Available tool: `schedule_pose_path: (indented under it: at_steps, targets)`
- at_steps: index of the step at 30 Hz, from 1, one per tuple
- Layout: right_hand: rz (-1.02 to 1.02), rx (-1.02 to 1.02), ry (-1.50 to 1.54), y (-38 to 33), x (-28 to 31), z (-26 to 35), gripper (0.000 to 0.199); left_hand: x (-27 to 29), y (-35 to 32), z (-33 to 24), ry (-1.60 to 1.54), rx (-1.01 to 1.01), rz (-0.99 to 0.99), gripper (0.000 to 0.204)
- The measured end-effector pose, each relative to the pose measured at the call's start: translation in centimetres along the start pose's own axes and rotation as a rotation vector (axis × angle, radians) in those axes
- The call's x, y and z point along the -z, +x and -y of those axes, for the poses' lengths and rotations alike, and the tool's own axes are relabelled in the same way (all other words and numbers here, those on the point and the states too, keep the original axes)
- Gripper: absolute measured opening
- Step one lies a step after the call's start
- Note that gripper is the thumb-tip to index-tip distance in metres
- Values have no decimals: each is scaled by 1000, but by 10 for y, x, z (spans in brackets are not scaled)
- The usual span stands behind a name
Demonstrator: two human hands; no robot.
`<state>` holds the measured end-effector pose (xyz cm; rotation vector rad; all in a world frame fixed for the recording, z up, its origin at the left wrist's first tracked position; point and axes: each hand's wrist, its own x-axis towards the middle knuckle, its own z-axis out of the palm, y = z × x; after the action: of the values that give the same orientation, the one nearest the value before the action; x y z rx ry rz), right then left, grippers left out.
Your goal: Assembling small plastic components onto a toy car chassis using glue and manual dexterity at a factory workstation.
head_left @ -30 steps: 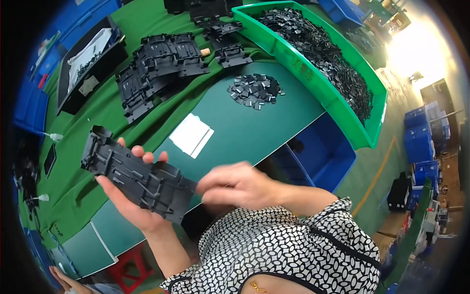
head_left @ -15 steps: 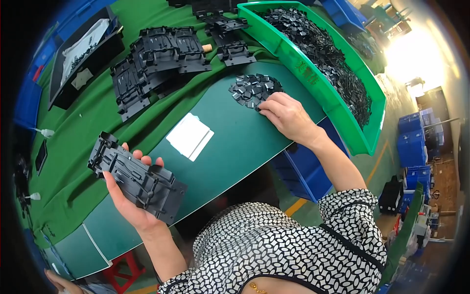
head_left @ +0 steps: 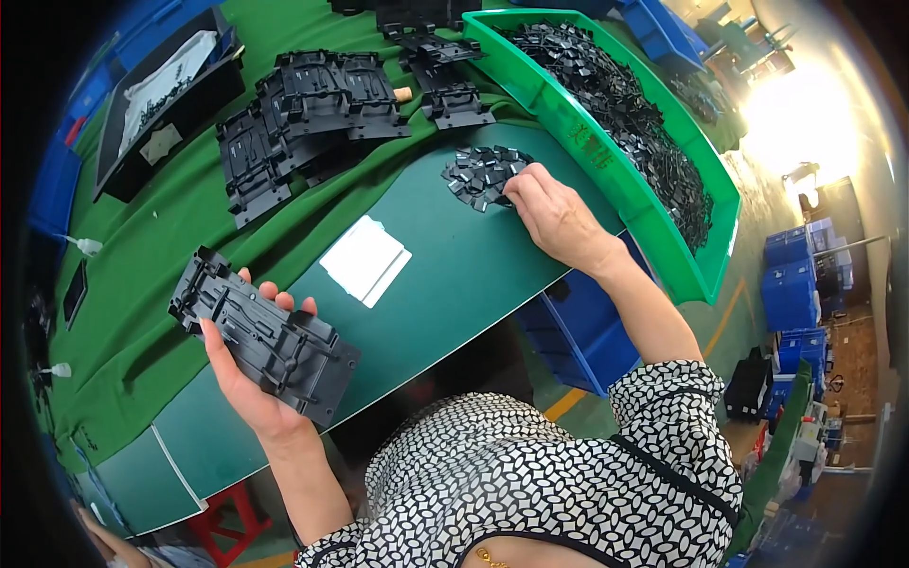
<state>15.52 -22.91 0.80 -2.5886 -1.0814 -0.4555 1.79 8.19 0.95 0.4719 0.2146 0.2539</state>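
A black moulded plastic chassis plate (head_left: 263,336) with raised ribs and brackets rests in my left hand (head_left: 248,383). My thumb lies along its near edge, and the other fingertips curl up past its far edge. At the right edge of a small pile of flat black plastic pieces (head_left: 478,175), my right hand (head_left: 561,220) is closed with thumb and fingertips pinched together. Whatever is between those fingertips is hidden. The pile lies on the green tabletop (head_left: 445,275), and white cards or sheets (head_left: 366,260) lie between my two hands.
A long green bin (head_left: 592,142) full of similar black pieces stands at the far right. Stacked black chassis plates (head_left: 322,104) lie on green cloth (head_left: 142,312) at the back. A black tray (head_left: 166,118) sits far left, and a blue bin (head_left: 582,327) stands below the table edge.
My right fingertips have shifted slightly up and right along the edge of the pile. The left hand still holds the chassis plate in nearly the same place.
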Motion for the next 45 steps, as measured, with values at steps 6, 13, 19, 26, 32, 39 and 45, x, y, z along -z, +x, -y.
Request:
schedule_pose_path:
  at_steps: [6, 13, 19, 26, 32, 39, 45]
  targets:
    - [297, 67, 46, 5, 14, 4, 8, 5, -1, -3, 1, 33, 112, 51]
    - [181, -78, 233, -8, 14, 6, 12, -1, 0, -1, 25, 23, 14, 53]
    - [135, -210, 347, -16, 8, 16, 16, -1, 0, 0, 17, 25, 21, 54]
    - [194, -324, 419, -8, 13, 22, 13, 2, 1, 0, -2, 35, 39, 54]
    - [122, -573, 659, -13, 11, 27, 20, 3, 0, -1, -15, 51, 49, 54]
    - [137, -823, 1272, -6, 17, 35, 16, 3, -1, -2, -22, 58, 41, 54]
    - [172, -770, 1372, -4, 13, 45, 15, 0, 0, -1, -44, 65, 21, 54]
